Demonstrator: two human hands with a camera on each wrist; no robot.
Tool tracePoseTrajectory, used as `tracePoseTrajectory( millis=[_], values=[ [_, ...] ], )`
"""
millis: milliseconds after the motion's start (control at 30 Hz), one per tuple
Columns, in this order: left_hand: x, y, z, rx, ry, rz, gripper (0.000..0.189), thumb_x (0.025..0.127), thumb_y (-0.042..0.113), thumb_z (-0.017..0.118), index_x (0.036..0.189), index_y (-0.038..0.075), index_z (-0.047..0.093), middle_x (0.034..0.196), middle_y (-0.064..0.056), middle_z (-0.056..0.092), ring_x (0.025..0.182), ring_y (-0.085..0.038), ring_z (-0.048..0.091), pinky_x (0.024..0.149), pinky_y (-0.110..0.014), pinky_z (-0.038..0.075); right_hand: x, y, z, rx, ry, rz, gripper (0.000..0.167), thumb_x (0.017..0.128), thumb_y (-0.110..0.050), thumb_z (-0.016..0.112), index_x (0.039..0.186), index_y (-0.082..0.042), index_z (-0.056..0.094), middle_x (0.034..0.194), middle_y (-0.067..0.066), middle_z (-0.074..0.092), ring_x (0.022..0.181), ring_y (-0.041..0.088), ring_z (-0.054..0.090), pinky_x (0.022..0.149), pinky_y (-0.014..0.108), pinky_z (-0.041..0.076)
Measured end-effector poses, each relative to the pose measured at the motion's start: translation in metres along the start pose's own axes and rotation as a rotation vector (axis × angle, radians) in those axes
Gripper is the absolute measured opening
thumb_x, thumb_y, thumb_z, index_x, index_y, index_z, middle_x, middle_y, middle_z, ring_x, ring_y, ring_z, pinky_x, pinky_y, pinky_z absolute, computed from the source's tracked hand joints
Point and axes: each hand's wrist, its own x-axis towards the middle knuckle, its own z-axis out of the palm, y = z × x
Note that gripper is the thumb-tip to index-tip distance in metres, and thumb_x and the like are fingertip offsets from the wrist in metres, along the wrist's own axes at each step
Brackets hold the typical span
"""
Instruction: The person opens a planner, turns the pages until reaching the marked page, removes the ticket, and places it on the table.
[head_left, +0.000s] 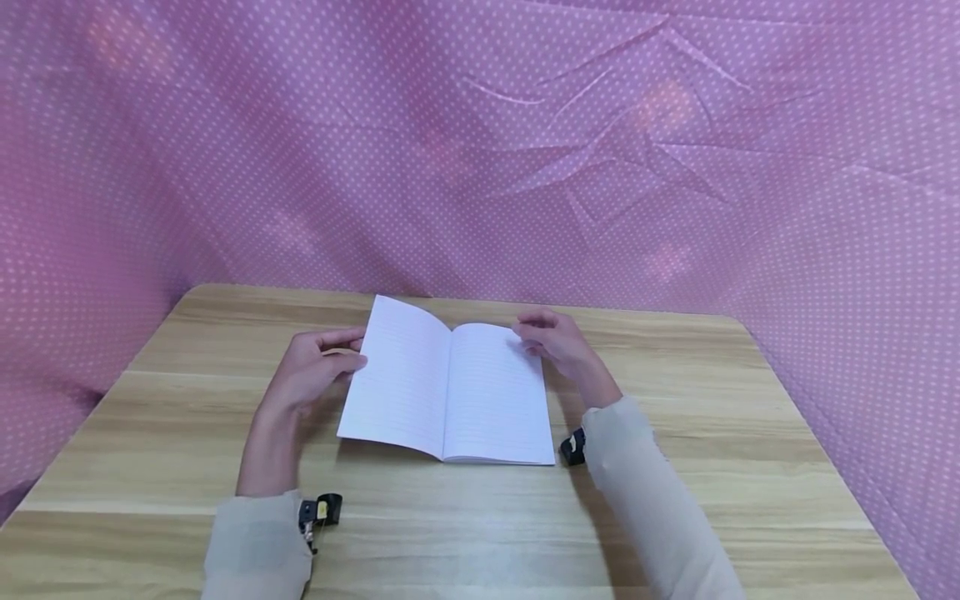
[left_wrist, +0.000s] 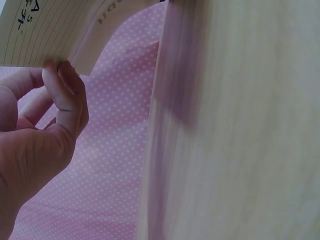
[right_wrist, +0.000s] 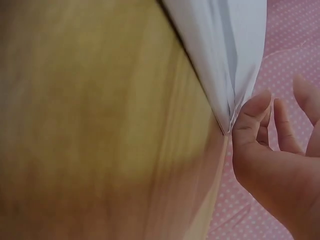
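An open notebook [head_left: 495,392] with ruled white pages lies on the wooden table, its left half raised off the surface. My left hand [head_left: 311,367] pinches the outer edge of that raised half, thumb on the page side and fingers behind. From the left wrist view, the left hand [left_wrist: 50,120] is at the edge of the notebook's cover [left_wrist: 35,35], which shows lines and dark lettering. My right hand [head_left: 558,343] is by the upper right corner of the right page. In the right wrist view, the right hand [right_wrist: 275,150] has its thumb beside the page edges [right_wrist: 225,65], its fingers loosely spread.
The wooden table [head_left: 465,533] extends around the notebook on every side. Pink polka-dot cloth [head_left: 480,167] hangs behind the table and along both sides. Small black devices [head_left: 322,510] sit at both wrists, by the light sleeves.
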Motion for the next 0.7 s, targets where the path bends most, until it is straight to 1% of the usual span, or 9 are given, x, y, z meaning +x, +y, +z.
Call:
tracePoseTrajectory(
  millis=[133, 233, 367, 533, 600, 700],
  values=[
    [0.0005, -0.001, -0.0001, 0.005, 0.002, 0.001, 0.049, 0.091, 0.001, 0.068, 0.139, -0.006, 0.057, 0.119, -0.019, 0.059, 0.087, -0.013, 0.062, 0.075, -0.027, 0.058, 0.0014, 0.0011, -0.0014, -0.019, 0.016, 0.002, 0.039, 0.095, -0.007, 0.069, 0.132, 0.002, 0.058, 0.114, 0.007, 0.063, 0.097, 0.019, 0.058, 0.085, 0.028, 0.053],
    [0.0003, -0.0017, -0.0004, 0.009, 0.002, -0.002, 0.049, 0.092, 0.001, 0.068, 0.139, -0.006, 0.056, 0.119, -0.019, 0.06, 0.087, -0.013, 0.062, 0.075, -0.027, 0.058, 0.0035, 0.0033, -0.003, -0.068, 0.024, 0.003, 0.038, 0.094, -0.005, 0.07, 0.13, 0.002, 0.06, 0.112, 0.008, 0.064, 0.095, 0.018, 0.06, 0.083, 0.027, 0.053],
    [-0.0011, -0.0008, -0.0003, 0.011, 0.005, -0.004, 0.049, 0.092, 0.001, 0.068, 0.14, -0.005, 0.056, 0.119, -0.019, 0.06, 0.089, -0.014, 0.062, 0.075, -0.027, 0.058, 0.0058, 0.0079, -0.0058, -0.182, 0.028, 0.002, 0.037, 0.092, -0.005, 0.072, 0.127, 0.002, 0.062, 0.111, 0.009, 0.064, 0.093, 0.017, 0.06, 0.08, 0.026, 0.053],
    [-0.0009, 0.0003, -0.0002, 0.016, 0.012, -0.002, 0.049, 0.092, 0.001, 0.068, 0.139, -0.004, 0.057, 0.12, -0.021, 0.061, 0.091, -0.016, 0.063, 0.076, -0.028, 0.059, 0.0055, 0.0099, -0.0081, -0.341, 0.043, -0.009, 0.042, 0.091, -0.006, 0.075, 0.13, 0.001, 0.062, 0.119, 0.013, 0.062, 0.094, 0.018, 0.057, 0.079, 0.026, 0.051],
    [-0.0006, 0.0004, -0.0003, 0.015, 0.013, -0.003, 0.049, 0.092, 0.001, 0.068, 0.139, -0.004, 0.057, 0.12, -0.021, 0.061, 0.091, -0.017, 0.063, 0.076, -0.028, 0.059, 0.0056, 0.0093, -0.0082, -0.393, 0.05, -0.012, 0.042, 0.091, -0.006, 0.075, 0.13, 0.001, 0.063, 0.12, 0.014, 0.061, 0.093, 0.019, 0.057, 0.077, 0.025, 0.052],
    [-0.0004, -0.0001, -0.0006, 0.016, 0.014, -0.01, 0.049, 0.092, 0.001, 0.068, 0.139, -0.004, 0.057, 0.12, -0.02, 0.061, 0.091, -0.016, 0.063, 0.076, -0.028, 0.059, 0.0071, 0.0093, -0.0069, -0.446, 0.06, -0.016, 0.039, 0.09, -0.005, 0.075, 0.127, 0.0, 0.064, 0.119, 0.015, 0.061, 0.09, 0.019, 0.057, 0.075, 0.025, 0.051]
  ],
)
